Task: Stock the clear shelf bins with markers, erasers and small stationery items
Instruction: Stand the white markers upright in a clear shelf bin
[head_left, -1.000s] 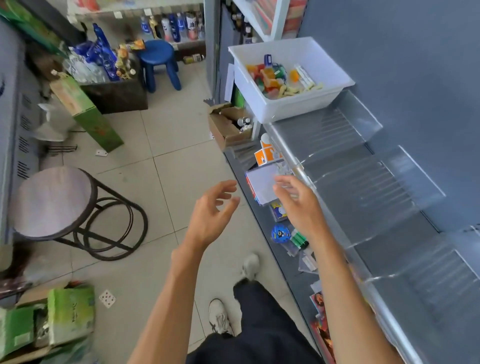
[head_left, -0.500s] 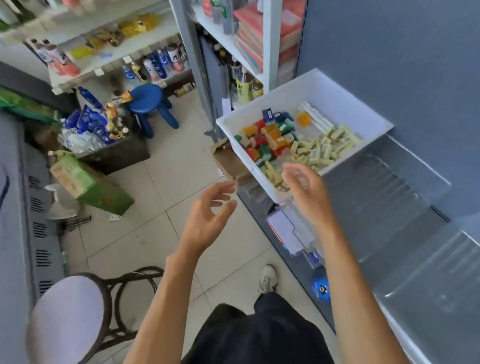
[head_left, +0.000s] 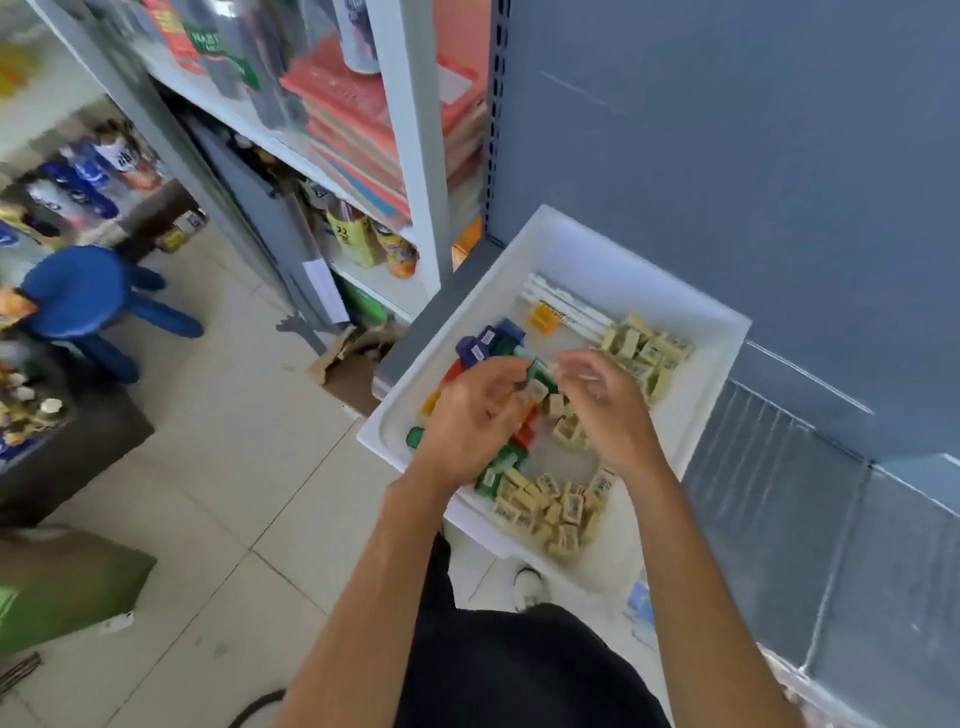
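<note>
the white plastic tub (head_left: 571, 244) sits at the end of the grey shelf and carries the stock: small beige wrapped erasers (head_left: 550, 509) heaped along its near wall and again in its far right corner, small coloured plastic blocks (head_left: 488, 343) in blue, green, red and orange on its left side, and a few slim white markers (head_left: 566, 306) against its far wall. both hands are over the middle of the tub. the left hand (head_left: 467, 415) hangs above the coloured blocks with its fingers curled down; a small pale block lies right at its fingertips, but motion blur hides whether it is pinched or only touched. the right hand (head_left: 608, 410) hovers just beside it, above the erasers, with fingers loosely bent and nothing visible between them.

the clear acrylic shelf bins (head_left: 774, 457) run to the right of the tub, the first one touching its right wall. no stationery shows in the compartments in view, so the stocking looks barely begun: the hands seem to be at the picking stage, and nearly all the erasers, blocks and markers are left to move across.
</note>
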